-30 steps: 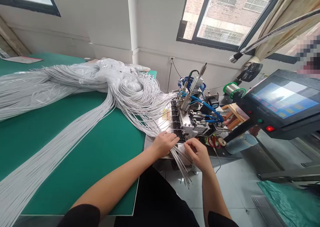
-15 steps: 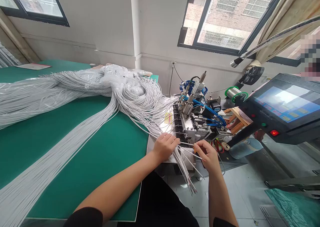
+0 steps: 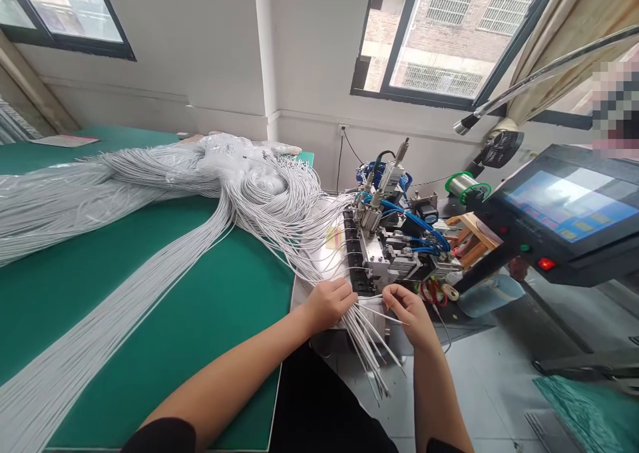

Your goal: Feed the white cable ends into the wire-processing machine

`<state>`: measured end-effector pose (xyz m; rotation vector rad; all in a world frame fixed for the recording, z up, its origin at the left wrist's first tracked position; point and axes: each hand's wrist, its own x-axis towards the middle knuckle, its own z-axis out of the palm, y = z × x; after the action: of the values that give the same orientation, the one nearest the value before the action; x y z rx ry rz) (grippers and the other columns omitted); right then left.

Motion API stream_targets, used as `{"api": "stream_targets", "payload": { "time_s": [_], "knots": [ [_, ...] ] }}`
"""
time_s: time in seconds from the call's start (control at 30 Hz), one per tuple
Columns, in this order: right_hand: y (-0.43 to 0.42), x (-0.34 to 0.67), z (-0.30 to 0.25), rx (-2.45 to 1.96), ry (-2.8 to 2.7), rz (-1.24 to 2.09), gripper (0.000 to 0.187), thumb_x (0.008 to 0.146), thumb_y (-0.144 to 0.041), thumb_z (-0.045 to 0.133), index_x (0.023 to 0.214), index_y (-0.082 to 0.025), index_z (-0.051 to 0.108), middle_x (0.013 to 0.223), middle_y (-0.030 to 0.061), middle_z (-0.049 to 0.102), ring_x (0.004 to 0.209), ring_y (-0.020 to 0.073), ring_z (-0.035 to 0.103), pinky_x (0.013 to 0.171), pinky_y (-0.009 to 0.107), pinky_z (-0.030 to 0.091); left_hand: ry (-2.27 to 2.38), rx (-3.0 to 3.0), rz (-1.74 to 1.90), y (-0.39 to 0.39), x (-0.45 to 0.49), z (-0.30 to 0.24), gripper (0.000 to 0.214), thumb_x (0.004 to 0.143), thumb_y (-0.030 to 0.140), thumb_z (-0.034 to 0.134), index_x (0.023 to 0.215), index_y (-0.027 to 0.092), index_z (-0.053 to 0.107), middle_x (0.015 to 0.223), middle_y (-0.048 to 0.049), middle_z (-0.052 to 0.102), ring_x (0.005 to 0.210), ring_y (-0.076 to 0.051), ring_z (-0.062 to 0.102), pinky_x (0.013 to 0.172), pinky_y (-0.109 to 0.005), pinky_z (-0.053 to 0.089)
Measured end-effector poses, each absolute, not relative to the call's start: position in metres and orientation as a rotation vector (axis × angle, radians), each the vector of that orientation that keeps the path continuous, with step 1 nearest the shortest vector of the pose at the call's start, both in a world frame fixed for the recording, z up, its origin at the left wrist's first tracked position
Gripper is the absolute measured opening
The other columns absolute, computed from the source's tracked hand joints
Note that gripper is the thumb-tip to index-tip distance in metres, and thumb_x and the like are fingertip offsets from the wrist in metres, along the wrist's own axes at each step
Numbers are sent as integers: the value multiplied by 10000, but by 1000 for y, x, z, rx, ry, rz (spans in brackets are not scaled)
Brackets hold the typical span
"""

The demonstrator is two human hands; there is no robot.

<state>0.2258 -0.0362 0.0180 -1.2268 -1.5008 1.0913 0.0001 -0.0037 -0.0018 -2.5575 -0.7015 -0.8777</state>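
My left hand is closed on a bunch of thin white wires at the green table's right edge; their loose ends fan down past the edge. My right hand pinches one white wire of that bunch, just in front of the small metal machine with blue hoses. A big mass of the same white wires spreads across the green mat to the left.
A tilted touch-screen panel with a red button stands at the right. Red-handled scissors lie beside the machine, a wire spool behind it. Windows and a white wall lie beyond. Grey floor shows below right.
My right hand has moved a little left and back toward the machine with the single wire. The left hand stays on the bunch, shifted slightly down.
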Motion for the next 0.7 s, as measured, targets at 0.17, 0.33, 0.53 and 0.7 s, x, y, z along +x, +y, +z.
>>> {"api": "stream_targets", "payload": {
  "time_s": [0.17, 0.33, 0.53, 0.7],
  "knots": [
    [-30, 216, 12, -1172, -1403, 1123, 324, 804, -474, 649, 730, -166, 582, 651, -4, 480, 587, 123, 405, 531, 241, 335, -665, -2577, -864, -1, 0, -5, 292, 919, 98, 300, 807, 166, 561, 690, -28, 490, 666, -161, 476, 578, -261, 406],
    [-26, 218, 13, -1221, -1424, 1026, 325, 794, -484, 649, 727, -171, 595, 664, 8, 524, 592, 135, 450, 540, 248, 363, -754, -2612, -796, 1, 2, -6, 284, 913, 86, 307, 873, 161, 577, 720, -43, 510, 699, -173, 500, 602, -270, 438],
    [-21, 228, 8, -1437, -1599, 709, 334, 814, -488, 595, 713, -171, 631, 634, 26, 586, 588, 164, 496, 569, 275, 392, -839, -2622, -773, 2, 6, -7, 263, 912, 107, 346, 1007, 168, 584, 734, -37, 527, 692, -171, 529, 593, -271, 448],
    [-15, 229, 1, -1472, -1661, 642, 325, 824, -467, 553, 681, -179, 600, 595, 8, 560, 555, 152, 473, 548, 266, 374, -850, -2618, -792, 2, 7, -8, 271, 924, 130, 372, 1048, 202, 602, 755, -34, 558, 710, -158, 553, 610, -262, 451]
  ]
}}
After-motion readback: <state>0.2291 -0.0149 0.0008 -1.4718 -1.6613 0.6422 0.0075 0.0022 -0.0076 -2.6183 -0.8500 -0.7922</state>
